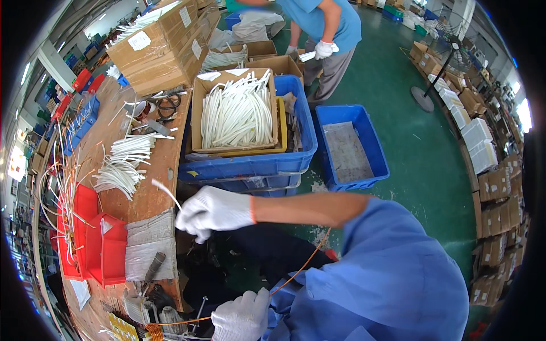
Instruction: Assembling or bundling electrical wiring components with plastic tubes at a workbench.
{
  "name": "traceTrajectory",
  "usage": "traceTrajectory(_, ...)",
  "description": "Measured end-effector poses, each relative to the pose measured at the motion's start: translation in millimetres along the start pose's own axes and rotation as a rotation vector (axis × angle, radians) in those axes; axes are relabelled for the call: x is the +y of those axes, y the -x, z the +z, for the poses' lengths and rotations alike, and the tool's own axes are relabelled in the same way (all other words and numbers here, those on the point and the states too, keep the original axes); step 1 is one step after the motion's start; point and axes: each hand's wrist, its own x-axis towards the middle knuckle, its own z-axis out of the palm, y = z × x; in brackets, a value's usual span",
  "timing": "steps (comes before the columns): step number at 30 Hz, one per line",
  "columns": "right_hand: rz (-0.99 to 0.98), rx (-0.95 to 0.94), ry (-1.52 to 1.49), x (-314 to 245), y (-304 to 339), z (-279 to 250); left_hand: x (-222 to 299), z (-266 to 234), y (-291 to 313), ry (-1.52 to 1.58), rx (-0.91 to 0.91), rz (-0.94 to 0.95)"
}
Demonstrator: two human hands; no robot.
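My right hand, in a white knitted glove, is pinched on a white sleeving tube that sticks out toward the bench. Lower in the view, my gloved left hand is closed around an orange copper wire. One end of this wire trails across my blue shirt; the other runs left to a copper coil at the bench's near edge. White tubes lie in loose piles on the wooden bench. Many more white tubes fill a cardboard box beside the bench.
Red bins and upright copper wires stand on the bench, near a dark-handled tool. A blue crate supports the tube box. Another blue crate sits on the green floor. Beyond, a person holds white pieces.
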Motion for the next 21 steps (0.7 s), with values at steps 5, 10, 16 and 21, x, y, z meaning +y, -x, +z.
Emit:
traceTrajectory(5,-0.704,0.209,0.849,-29,96,10,16,-3,-35,0.025,-0.063,-0.050)
traceTrajectory(10,-0.302,0.181,1.141,-33,187,21,12,16,-67,0.021,0.028,-0.024)
traceTrajectory(16,-0.133,0.096,1.235,-20,264,-2,30,28,-89,0.029,-0.235,0.028)
traceTrajectory(21,0.009,0.166,1.226,-6,318,-5,63,50,-132,0.391,-0.516,-0.016)
